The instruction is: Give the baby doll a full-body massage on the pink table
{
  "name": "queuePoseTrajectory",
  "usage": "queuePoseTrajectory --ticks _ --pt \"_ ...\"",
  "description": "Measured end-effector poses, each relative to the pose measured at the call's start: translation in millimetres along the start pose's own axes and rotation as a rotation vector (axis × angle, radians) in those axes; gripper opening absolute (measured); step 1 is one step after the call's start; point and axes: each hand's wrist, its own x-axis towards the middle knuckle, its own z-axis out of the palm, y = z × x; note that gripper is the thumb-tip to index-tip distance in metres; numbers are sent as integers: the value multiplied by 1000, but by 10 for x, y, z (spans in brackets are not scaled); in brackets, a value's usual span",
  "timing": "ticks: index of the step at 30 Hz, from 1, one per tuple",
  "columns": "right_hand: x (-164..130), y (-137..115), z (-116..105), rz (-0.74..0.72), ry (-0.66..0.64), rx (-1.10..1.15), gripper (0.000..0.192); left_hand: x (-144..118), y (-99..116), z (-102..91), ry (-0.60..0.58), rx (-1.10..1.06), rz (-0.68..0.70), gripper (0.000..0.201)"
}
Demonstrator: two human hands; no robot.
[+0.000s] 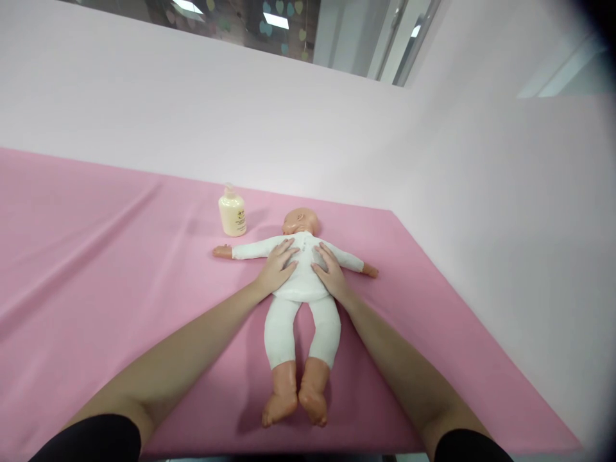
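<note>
A: Both hands flat on the doll (pixel 301 301), which lies face-up on the pink cloth (pixel 96 269)!

B: Yes, left hand (pixel 279 266) and right hand (pixel 330 269) spread their fingers across its chest; bottle (pixel 232 213) just beyond the left fingertips.

Pink-draped surface (pixel 96 269), cloth creased toward the left. Behind and to the right, pale pink walls (pixel 298 128) (plain, unmarked). Above, glass windows (pixel 269 25) showing ceiling lights (pixel 276 20).
</note>
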Motion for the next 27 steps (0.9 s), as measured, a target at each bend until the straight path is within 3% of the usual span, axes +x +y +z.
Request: queuePoseTrajectory --ticks 6,14,18,23,27 --pt "-2 31 -10 78 -109 -45 62 9 -35 23 -77 44 -90 55" --pt "-31 -12 -75 39 -200 -98 55 -3 35 -53 -169 94 -7 50" --pt "-45 -71 -115 -59 -223 -109 51 -11 77 -121 -254 2 118 41" --pt "-62 -210 -152 -308 -193 -53 29 -12 97 -138 -197 -124 274 29" --pt "-73 -271 -143 -368 -173 19 11 -16 162 -148 -171 -175 312 24"
